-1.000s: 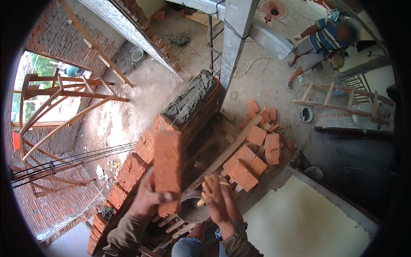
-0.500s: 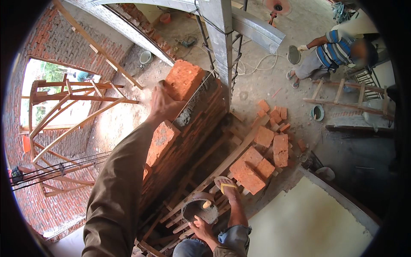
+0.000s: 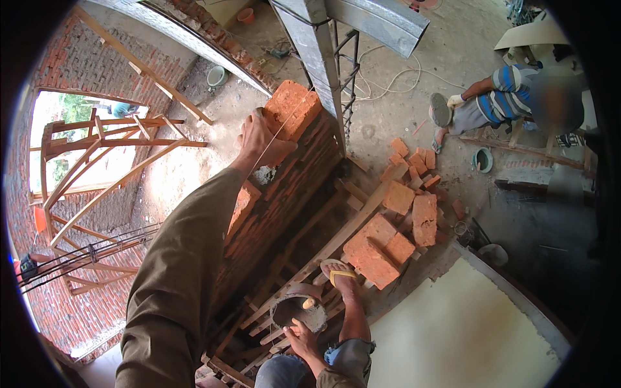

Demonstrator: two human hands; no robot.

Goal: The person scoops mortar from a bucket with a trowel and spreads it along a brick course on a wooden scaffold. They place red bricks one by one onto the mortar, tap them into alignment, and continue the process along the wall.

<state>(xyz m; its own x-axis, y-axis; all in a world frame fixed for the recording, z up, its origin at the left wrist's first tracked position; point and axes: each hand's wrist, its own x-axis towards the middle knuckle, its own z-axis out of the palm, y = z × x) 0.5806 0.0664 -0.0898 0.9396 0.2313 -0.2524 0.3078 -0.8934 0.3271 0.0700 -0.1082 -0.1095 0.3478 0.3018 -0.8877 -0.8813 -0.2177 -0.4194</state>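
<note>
At the top end of a brick wall [image 3: 284, 194], my left hand [image 3: 262, 139] is closed round the near end of an orange brick [image 3: 291, 107]. That brick lies along the wall top, with a thin taut string crossing in front of it. Grey mortar [image 3: 264, 174] shows just below the hand. Lower down, my right hand [image 3: 303, 341] is at the near rim of a round mortar bucket [image 3: 321, 317], fingers apart and reaching over the edge. A tool's wooden handle [image 3: 308, 302] sticks up inside the bucket, clear of my fingers.
My sandalled foot [image 3: 341, 273] stands on wooden planks [image 3: 323, 251] beside the bucket. Stacked bricks [image 3: 381, 252] lie to the right. A metal post [image 3: 317, 58] rises past the wall's far end. Another person [image 3: 511, 90] sits at far right, and timber framing [image 3: 97, 145] stands left.
My left hand and its brick have shifted right over the wall top, covering mortar that showed before. My right hand stays at the bucket. The view has shifted slightly, and the other person leans lower.
</note>
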